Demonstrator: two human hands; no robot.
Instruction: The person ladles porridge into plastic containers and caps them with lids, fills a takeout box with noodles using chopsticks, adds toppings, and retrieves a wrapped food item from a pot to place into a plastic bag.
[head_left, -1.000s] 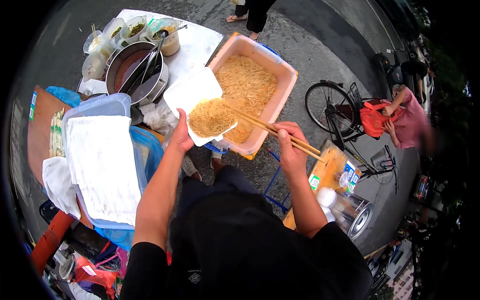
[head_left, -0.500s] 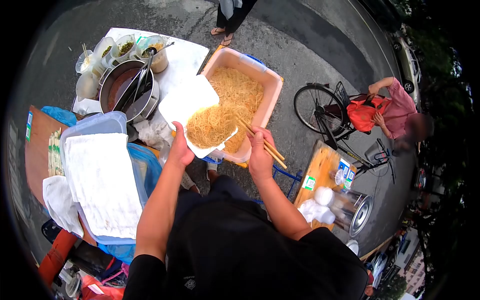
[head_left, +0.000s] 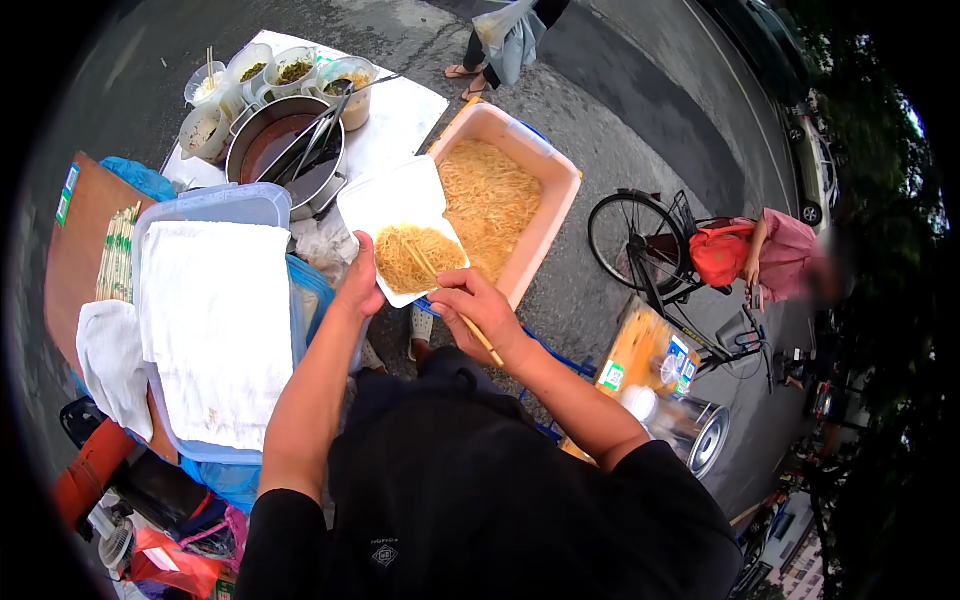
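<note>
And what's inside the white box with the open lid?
Thin yellow noodles lie inside the white clamshell box. The chopsticks reach to the noodles, which cover most of the bottom, so whatever might be underneath can't be seen.

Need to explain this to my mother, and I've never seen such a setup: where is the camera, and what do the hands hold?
There is no machine here, only a person at work, seen from one camera worn on the head, looking forward and down. Every picture comes from it. The bare left hand holds an open white box with noodles in it; the bare right hand holds chopsticks whose tips reach into those noodles. Beyond the box is a tub with more noodles. On the white table stand a pot and several plastic cups; to the left, a white cloth covers much of a blue bin.
</note>
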